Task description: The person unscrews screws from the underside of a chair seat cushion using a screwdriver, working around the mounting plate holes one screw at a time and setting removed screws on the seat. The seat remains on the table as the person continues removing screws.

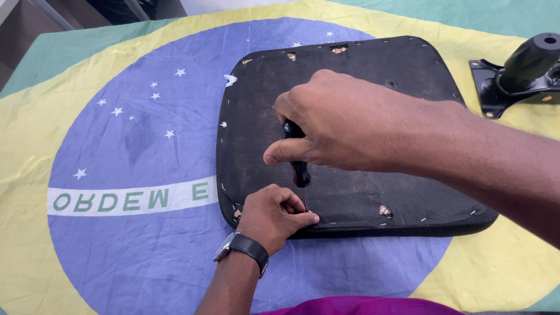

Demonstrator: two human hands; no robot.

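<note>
Head view: right hand [338,122] grips a black screwdriver [298,166] over the seat pad [373,87]; left hand [274,216] pinches its tip at the pad's near edge.

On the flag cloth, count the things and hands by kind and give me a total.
Seat pad, black, underside up: 1
Black-handled tool, held in right hand: 1
Black metal bracket: 1
Wristwatch: 1
Hands: 2, right hand and left hand
Total: 6
</note>
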